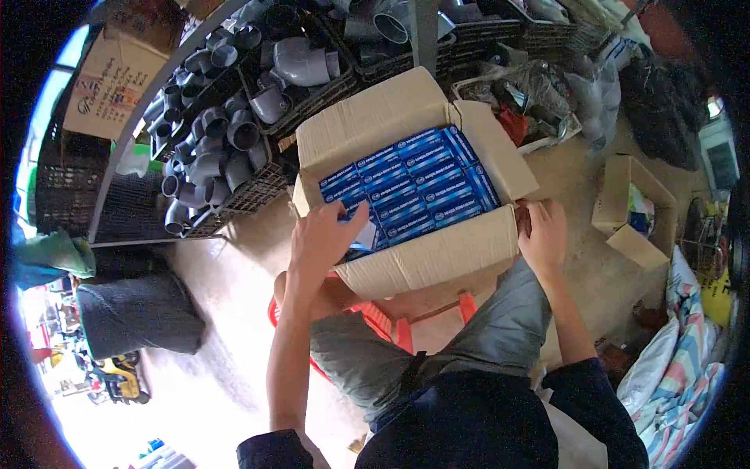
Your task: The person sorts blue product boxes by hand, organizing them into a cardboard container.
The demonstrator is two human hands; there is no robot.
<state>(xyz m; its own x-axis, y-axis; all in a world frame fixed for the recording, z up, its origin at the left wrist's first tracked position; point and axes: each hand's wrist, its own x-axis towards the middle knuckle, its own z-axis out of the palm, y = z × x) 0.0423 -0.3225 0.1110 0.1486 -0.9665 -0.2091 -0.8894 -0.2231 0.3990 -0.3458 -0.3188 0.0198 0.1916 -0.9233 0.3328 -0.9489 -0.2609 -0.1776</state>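
Note:
An open cardboard carton [437,262] sits in front of me, its flaps folded outward. Rows of small blue boxes [402,191] with white lettering fill it. At the near left corner of the carton, my left hand [326,238] has its thumb and fingers closed around a small blue-and-white box [366,234], which is tilted among the others. My right hand [541,232] grips the carton's near right corner, with the fingers bent over the cardboard edge.
Black crates [242,191] of grey pipe fittings [301,62] stand behind and to the left. A red plastic stool [375,316] is under the carton. To the right are a smaller open box [637,207] and striped sacks [680,344].

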